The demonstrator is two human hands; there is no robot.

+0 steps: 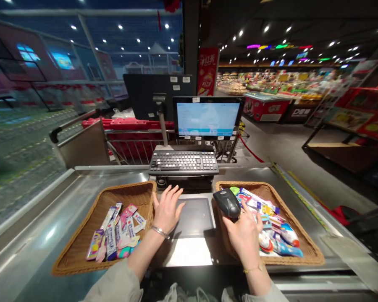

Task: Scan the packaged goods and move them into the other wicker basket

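My left hand (166, 207) hovers open, fingers spread, between the left wicker basket (82, 245) and the dark scanner plate (193, 217) set in the counter. It holds nothing. My right hand (244, 230) is wrapped round the grip of a black handheld barcode scanner (227, 202), held at the left rim of the right wicker basket (305, 241). Several colourful snack packets (119, 233) lie in the left basket. More packets (275, 230) fill the right basket, partly hidden by my right hand.
A keyboard (183, 162) and a lit monitor (207, 118) stand behind the scanner plate on the steel checkout counter (50, 218). Red shopping baskets (126, 126) and a cart sit beyond. A shop aisle with freezers (264, 105) runs to the right.
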